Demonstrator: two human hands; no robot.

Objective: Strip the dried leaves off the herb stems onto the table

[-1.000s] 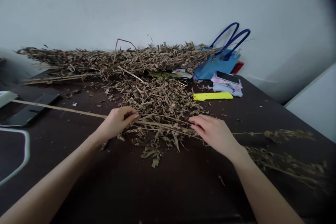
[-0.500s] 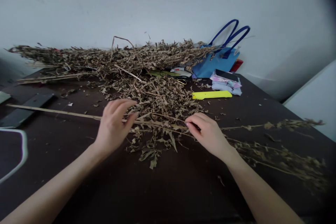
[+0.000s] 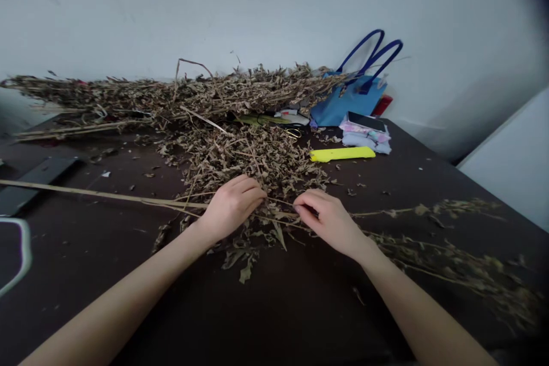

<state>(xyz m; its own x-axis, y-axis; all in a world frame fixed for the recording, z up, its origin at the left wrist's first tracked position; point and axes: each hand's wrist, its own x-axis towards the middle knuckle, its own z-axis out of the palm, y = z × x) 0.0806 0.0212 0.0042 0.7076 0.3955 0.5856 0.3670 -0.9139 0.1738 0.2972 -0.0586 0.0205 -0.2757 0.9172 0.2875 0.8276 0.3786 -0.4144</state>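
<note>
A long dried plant stem [image 3: 107, 195] runs across the dark table, its leafy branches [image 3: 454, 257] spreading out at the right. My left hand [image 3: 231, 206] is closed on the branching stem near the middle, its fingertips curled over and partly hidden. Just to the right, my right hand [image 3: 328, 220] pinches a thin side branch of that stem between thumb and fingers. Beneath and behind both hands lies a loose pile of dry, crumpled leaves [image 3: 240, 160]. A few larger leaves [image 3: 246, 271] hang toward the near side.
Along the wall rests a big bundle of dried plants [image 3: 171, 94]. Right of it are a blue bag [image 3: 349, 104], a phone [image 3: 366, 122] on folded cloth [image 3: 366, 140], a yellow utility-knife-like object [image 3: 342, 154] and scissors [image 3: 293, 132]. A dark flat object [image 3: 38, 180] lies left.
My left hand has moved right along the stem, from loosely open to closed near my right hand. My right hand keeps its pinch, almost in place. The view has shifted slightly.
</note>
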